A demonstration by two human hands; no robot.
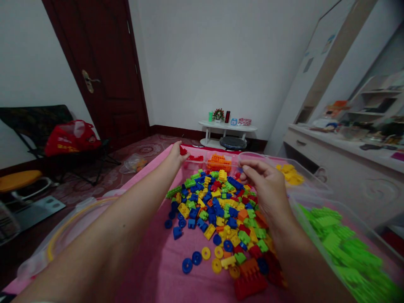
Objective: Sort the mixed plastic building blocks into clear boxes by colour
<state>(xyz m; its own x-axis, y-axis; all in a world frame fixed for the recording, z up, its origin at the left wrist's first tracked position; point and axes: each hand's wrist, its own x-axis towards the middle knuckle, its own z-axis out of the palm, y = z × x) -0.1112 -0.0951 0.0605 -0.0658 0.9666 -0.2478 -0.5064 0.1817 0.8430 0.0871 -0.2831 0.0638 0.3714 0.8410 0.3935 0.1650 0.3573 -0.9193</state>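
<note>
My left hand reaches to the far left corner of the pink-covered table, its fingers closed on a red toy building block. It is over a clear bin with red blocks in it. My right hand hovers above the right far side of a mixed heap of building blocks, fingers pinched together; what they hold, if anything, I cannot make out. Blue, yellow, green, red and orange pieces make up the heap, with blue wheels and yellow wheels at its near edge.
Beside the red bin stands a bin of orange blocks. On the right are a bin with yellow blocks and a larger one with green blocks. A clear lid or tub with a yellow rim lies at the left edge.
</note>
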